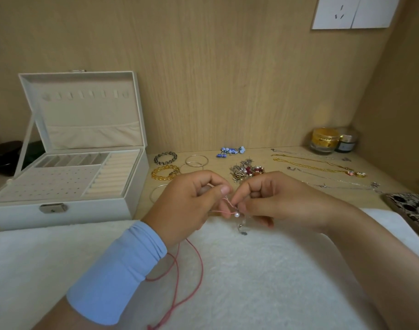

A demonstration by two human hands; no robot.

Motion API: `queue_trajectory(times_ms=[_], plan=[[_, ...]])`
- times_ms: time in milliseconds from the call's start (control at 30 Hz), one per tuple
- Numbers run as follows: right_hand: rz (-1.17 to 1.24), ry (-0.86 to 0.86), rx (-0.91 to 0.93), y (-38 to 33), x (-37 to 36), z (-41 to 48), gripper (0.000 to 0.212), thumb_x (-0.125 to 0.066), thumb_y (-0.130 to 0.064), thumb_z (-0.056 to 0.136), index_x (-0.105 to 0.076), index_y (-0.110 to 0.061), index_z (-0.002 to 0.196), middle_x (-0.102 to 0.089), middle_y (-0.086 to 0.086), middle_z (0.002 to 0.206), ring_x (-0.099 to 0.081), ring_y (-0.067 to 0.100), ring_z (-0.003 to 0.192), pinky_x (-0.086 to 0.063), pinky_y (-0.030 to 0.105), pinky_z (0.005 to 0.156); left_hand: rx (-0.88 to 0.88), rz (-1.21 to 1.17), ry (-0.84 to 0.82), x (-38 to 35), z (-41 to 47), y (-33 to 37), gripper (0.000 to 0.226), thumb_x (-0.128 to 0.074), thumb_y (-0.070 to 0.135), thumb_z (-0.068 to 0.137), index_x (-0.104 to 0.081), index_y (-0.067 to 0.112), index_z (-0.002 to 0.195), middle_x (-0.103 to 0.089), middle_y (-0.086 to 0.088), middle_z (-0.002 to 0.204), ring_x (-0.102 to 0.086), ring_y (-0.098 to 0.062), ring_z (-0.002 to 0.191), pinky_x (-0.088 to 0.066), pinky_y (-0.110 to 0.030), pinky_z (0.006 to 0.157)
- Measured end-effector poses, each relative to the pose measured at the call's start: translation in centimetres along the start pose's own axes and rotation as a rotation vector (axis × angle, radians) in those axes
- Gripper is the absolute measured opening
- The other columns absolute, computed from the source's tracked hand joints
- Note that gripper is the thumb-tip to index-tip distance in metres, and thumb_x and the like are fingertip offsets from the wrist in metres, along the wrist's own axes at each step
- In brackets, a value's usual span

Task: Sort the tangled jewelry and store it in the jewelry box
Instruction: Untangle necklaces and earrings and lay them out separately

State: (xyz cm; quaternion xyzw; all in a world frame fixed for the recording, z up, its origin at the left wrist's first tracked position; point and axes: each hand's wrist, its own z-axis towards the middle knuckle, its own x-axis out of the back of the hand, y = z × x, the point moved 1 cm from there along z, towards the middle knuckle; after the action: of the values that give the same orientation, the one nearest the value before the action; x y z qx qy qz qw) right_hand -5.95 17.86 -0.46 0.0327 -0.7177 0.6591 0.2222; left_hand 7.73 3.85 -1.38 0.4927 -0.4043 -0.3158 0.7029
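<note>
Over the white fleece mat (251, 282), at six o'clock in the view, both hands meet on a small knot of jewelry. The left hand (192, 203) has its fingers (224, 189) clenched in a pinch on the red cord (200, 270), whose loose loops trail toward seven o'clock past the blue sleeve (118, 275). The right hand (282, 201) pinches the same knot from the three o'clock side, just by the pearl (236, 213). A thin silver chain (242, 228) dangles beneath it onto the mat.

The step in hand looks like freeing the chain from the cord. To do it well, I judge the two pinches should sit close on either side of the snag and feed slack into it. A hard tug could cinch the knot or strain the fine links. Working low over the mat would stop a dropped piece from rolling.

The jewelry box (61, 210) stands open at nine o'clock on the worktop (143, 201), and its trays look bare. Bracelets (164, 172) and necklaces (318, 165) lie laid out from eleven to two o'clock.
</note>
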Motion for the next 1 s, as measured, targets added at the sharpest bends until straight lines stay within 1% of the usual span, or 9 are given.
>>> queue_trajectory(times_ms=[100, 267, 367, 433, 567, 733, 800, 900, 1000], plan=[[0.036, -0.030, 0.022, -0.2, -0.2, 0.0, 0.016, -0.071, -0.034, 0.089, -0.075, -0.019, 0.084, -0.066, 0.006, 0.073, -0.051, 0.021, 0.060, -0.041, 0.032, 0.057, -0.051, 0.029, -0.024, 0.0, 0.0, 0.0, 0.013, -0.060, 0.014, 0.096, -0.069, 0.015, 0.087, -0.069, -0.007, 0.061, -0.043, -0.024, 0.045, -0.028, -0.022, 0.038], [0.035, -0.025, -0.001, -0.1, -0.5, 0.2, 0.013, -0.075, -0.026, 0.087, -0.075, -0.013, 0.088, -0.068, 0.006, 0.079, -0.053, 0.018, 0.059, -0.043, 0.028, 0.056, -0.109, 0.048, -0.048, 0.0, 0.0, 0.1, 0.010, -0.063, 0.016, 0.094, -0.071, 0.023, 0.093, -0.068, -0.004, 0.058, -0.044, -0.020, 0.042, -0.033, -0.023, 0.039], [0.074, -0.001, -0.044, -0.2, -0.5, 0.1, 0.011, -0.069, -0.020, 0.093, -0.074, -0.012, 0.087, -0.071, 0.005, 0.078, -0.059, 0.016, 0.056, -0.047, 0.027, 0.055, -0.099, 0.135, -0.072, 0.6, -0.2, -0.1, 0.021, -0.069, 0.031, 0.091, -0.062, 0.038, 0.110, -0.069, -0.002, 0.061, -0.061, -0.031, 0.058, -0.052, -0.042, 0.062], [0.109, 0.051, -0.114, -0.3, -0.4, 0.1, 0.015, -0.064, -0.020, 0.096, -0.073, -0.013, 0.086, -0.073, 0.002, 0.076, -0.062, 0.017, 0.054, -0.049, 0.026, 0.053, -0.079, 0.228, -0.088, 1.2, -0.1, -0.3, 0.023, -0.071, 0.039, 0.087, -0.059, 0.038, 0.107, -0.066, 0.003, 0.059, -0.063, -0.027, 0.063, -0.050, -0.039, 0.068], [0.125, 0.147, -0.209, -0.4, -0.3, 0.2, 0.019, -0.061, -0.020, 0.097, -0.069, -0.009, 0.084, -0.073, 0.006, 0.081, -0.059, 0.017, 0.051, -0.045, 0.025, 0.047, -0.076, 0.445, -0.097, 1.9, 0.0, -0.5, 0.005, -0.074, 0.033, 0.084, -0.071, 0.030, 0.086, -0.054, 0.015, 0.055, -0.046, -0.001, 0.053, -0.039, -0.025, 0.061], [0.027, 0.192, -0.261, -0.5, 0.0, 0.1, 0.016, -0.059, -0.016, 0.092, -0.067, -0.009, 0.079, -0.071, 0.006, 0.075, -0.053, 0.019, 0.052, -0.038, 0.027, 0.048, -0.087, 0.472, -0.072, 2.0, 0.0, -0.5, 0.011, -0.069, 0.031, 0.090, -0.071, 0.031, 0.079, -0.045, 0.013, 0.051, -0.043, -0.003, 0.053, -0.037, -0.023, 0.058], [-0.054, 0.212, -0.284, -0.4, 0.1, 0.1, 0.016, -0.060, -0.016, 0.088, -0.066, -0.011, 0.075, -0.069, 0.004, 0.070, -0.052, 0.020, 0.054, -0.038, 0.026, 0.049, -0.106, 0.447, -0.039, 1.9, 0.0, -0.5, 0.014, -0.068, 0.026, 0.090, -0.071, 0.030, 0.077, -0.053, 0.008, 0.056, -0.046, -0.005, 0.056, -0.039, -0.021, 0.059], [-0.184, 0.201, -0.316, -0.5, -0.1, -0.1, 0.014, -0.062, -0.018, 0.084, -0.066, -0.013, 0.072, -0.062, 0.002, 0.059, -0.050, 0.017, 0.050, -0.040, 0.023, 0.049, -0.101, 0.391, -0.041, 1.4, 0.1, -0.5, 0.018, -0.067, 0.020, 0.091, -0.070, 0.028, 0.075, -0.065, -0.002, 0.069, -0.058, -0.021, 0.065, -0.049, -0.033, 0.066], [-0.238, 0.226, -0.259, -0.3, -0.2, -0.1, 0.011, -0.067, -0.018, 0.085, -0.067, -0.014, 0.075, -0.057, -0.003, 0.060, -0.048, 0.011, 0.051, -0.040, 0.023, 0.051, -0.045, 0.247, -0.076, 0.9, 0.1, -0.7, 0.027, -0.063, 0.016, 0.094, -0.067, 0.031, 0.071, -0.056, 0.004, 0.059, -0.053, -0.013, 0.051, -0.048, -0.029, 0.052]])
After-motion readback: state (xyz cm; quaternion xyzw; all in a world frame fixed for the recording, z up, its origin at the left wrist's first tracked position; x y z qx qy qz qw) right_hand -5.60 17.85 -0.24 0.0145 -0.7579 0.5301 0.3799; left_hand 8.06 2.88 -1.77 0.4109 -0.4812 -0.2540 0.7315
